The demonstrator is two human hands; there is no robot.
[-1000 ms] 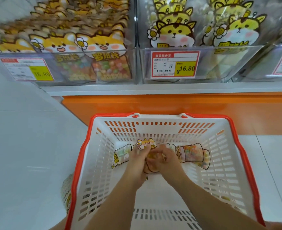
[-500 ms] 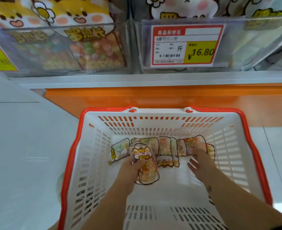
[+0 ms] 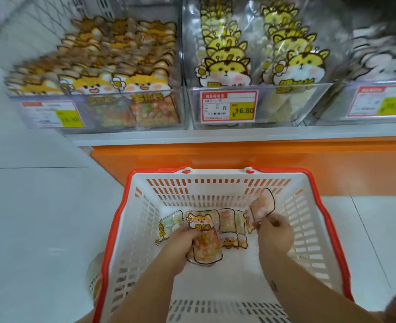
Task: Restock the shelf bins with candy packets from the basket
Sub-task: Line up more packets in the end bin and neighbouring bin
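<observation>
A white basket with a red rim (image 3: 327, 220) stands on the floor below the shelf. My left hand (image 3: 180, 245) grips a candy packet with an orange fox face (image 3: 204, 238) low inside the basket. My right hand (image 3: 274, 231) pinches a second packet (image 3: 263, 205) by its end and holds it tilted up above the others. Several more packets (image 3: 229, 222) lie flat on the basket floor between my hands. Above, the left shelf bin (image 3: 52, 113) holds rows of matching fox packets (image 3: 143, 85).
The middle bin (image 3: 269, 106) holds yellow cat packets and carries a 16.80 price tag (image 3: 228, 106). A third bin (image 3: 379, 101) sits at the right. An orange shelf base (image 3: 239, 157) runs behind the basket. Another packet (image 3: 94, 276) lies on the white floor left of the basket.
My right hand has closed on a packet at the right and lifted its end up. My left hand keeps its packet. The view has tilted up toward the bins.
</observation>
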